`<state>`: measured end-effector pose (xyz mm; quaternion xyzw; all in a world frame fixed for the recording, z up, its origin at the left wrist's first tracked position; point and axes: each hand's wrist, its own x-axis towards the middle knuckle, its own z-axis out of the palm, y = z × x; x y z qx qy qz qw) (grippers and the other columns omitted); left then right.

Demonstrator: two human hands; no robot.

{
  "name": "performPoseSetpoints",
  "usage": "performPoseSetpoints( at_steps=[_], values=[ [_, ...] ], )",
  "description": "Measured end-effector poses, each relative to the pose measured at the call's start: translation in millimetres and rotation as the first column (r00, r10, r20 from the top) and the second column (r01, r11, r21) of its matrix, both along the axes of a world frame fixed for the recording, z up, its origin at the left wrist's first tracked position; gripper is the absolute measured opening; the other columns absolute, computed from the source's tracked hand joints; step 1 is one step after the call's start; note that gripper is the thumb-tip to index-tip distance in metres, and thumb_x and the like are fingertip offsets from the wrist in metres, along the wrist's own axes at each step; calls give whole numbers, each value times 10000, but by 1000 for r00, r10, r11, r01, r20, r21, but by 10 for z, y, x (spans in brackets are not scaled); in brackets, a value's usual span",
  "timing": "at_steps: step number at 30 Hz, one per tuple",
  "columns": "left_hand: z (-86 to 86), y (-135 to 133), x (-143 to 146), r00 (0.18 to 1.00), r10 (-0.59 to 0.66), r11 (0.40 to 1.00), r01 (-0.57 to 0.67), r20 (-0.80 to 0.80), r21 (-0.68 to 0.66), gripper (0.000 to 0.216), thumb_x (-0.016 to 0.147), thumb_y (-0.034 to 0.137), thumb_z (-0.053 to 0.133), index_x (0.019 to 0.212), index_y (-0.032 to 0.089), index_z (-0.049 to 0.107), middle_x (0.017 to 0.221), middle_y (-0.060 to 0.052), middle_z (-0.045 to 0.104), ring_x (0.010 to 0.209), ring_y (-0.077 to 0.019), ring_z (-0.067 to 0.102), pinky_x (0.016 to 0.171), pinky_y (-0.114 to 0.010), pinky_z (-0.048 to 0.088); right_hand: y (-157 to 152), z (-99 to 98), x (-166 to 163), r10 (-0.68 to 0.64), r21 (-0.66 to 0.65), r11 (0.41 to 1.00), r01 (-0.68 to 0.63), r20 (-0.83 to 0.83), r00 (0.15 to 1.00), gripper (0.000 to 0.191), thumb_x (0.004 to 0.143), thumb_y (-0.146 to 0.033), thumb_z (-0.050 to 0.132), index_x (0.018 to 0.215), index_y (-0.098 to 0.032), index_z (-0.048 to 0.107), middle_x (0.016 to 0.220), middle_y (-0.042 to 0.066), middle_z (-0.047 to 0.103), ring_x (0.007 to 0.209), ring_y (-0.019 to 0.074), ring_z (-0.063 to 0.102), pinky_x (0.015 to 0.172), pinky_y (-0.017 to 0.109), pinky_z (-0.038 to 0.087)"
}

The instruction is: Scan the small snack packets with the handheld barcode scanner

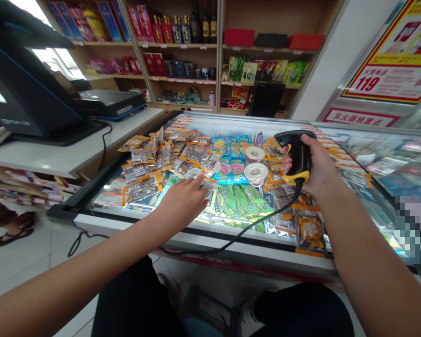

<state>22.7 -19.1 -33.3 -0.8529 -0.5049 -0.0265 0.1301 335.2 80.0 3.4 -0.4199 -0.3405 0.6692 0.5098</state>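
Observation:
My right hand (317, 164) is wrapped round a black and yellow barcode scanner (299, 157), held up above the freezer's glass top. Its black cable (256, 220) droops toward the front edge. Over the middle of the glass, my left hand (185, 201) has its fingers closed at the edge of a small clear snack packet (209, 185) with orange ends; part of the packet is hidden by the fingers. To its left lies a pile of similar orange-edged packets (143, 164). Green packets (235, 199), blue and pink packets (231, 168) and two round lidded tubs (256, 172) are to its right.
A counter (126, 131) on the left carries a black terminal (31, 89) and a scale (108, 100). Shelves (182, 44) with bottles and boxes stand behind the freezer (119, 229). More orange-edged packets (308, 227) lie at the right. A person's foot (16, 227) shows at far left.

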Motion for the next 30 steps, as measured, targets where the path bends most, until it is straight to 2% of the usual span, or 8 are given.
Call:
performPoseSetpoints(
  at_steps=[4, 7, 11, 13, 16, 20, 26, 30],
  values=[
    [-90, -307, -530, 996, 39, 999, -38, -82, 15, 220, 988, 245, 507, 958, 188, 718, 1095, -120, 698, 934, -290, 700, 840, -454, 568, -9, 17, 39, -6, 57, 998, 6, -5, 1000, 314, 830, -531, 653, 891, -224, 622, 634, 23, 543, 552, 150, 476, 498, 301, 428],
    [-133, -354, -969, 991, 55, 994, -43, -120, 96, 230, 987, 236, 483, 1010, 202, 709, 1167, -116, 708, 1088, -338, 667, 911, -500, 548, -16, 26, 51, 7, 76, 997, -6, -12, 1000, 310, 829, -540, 645, 883, -236, 619, 647, 14, 535, 553, 147, 464, 493, 296, 424],
    [-106, -335, -1139, 980, 136, 979, -111, -142, 168, 213, 956, 252, 491, 1038, 219, 685, 1217, -137, 678, 1135, -385, 627, 884, -537, 529, -48, 65, 40, 34, 73, 997, -30, -55, 998, 314, 818, -546, 663, 868, -242, 602, 632, 0, 510, 534, 136, 432, 477, 284, 401],
    [-85, -306, -972, 991, 115, 981, -102, -75, 165, 210, 952, 281, 505, 1053, 214, 677, 1232, -139, 667, 1153, -376, 615, 912, -525, 518, -67, 84, 30, 38, 66, 997, -33, -74, 997, 306, 829, -532, 664, 867, -236, 599, 625, -3, 505, 531, 130, 429, 477, 276, 394],
    [-80, -228, -493, 997, -3, 996, -3, 78, 87, 229, 960, 305, 501, 1104, 216, 657, 1247, -121, 665, 1155, -333, 618, 951, -498, 509, -70, 87, 26, 29, 55, 998, -24, -98, 995, 315, 839, -527, 656, 875, -220, 597, 621, -3, 509, 530, 123, 435, 482, 267, 391],
    [-111, 3, 290, 938, -226, 968, 247, 264, -50, 364, 983, 338, 472, 1294, 178, 573, 1368, -147, 620, 1245, -301, 597, 1041, -491, 484, -27, 42, 46, 9, 59, 998, -3, -113, 994, 317, 831, -523, 664, 885, -219, 590, 625, -8, 514, 533, 121, 442, 490, 260, 402],
    [-110, 868, 1250, 848, -339, 901, 417, 408, -119, 570, 943, 146, 413, 1510, 112, 370, 1606, -151, 426, 1468, -255, 420, 1143, -414, 435, 1, 2, 43, -8, 89, 996, 14, -70, 998, 337, 814, -553, 665, 894, -235, 587, 637, -15, 498, 536, 127, 443, 481, 261, 416],
    [-125, 1378, 1437, 821, -409, 817, 524, 397, -240, 611, 942, 113, 397, 1548, 171, 353, 1538, -121, 528, 1324, -214, 565, 1086, -360, 471, 2, 13, 45, -4, 89, 996, 9, -55, 998, 299, 848, -533, 624, 896, -240, 586, 622, -15, 495, 512, 125, 422, 468, 275, 401]
  ],
)
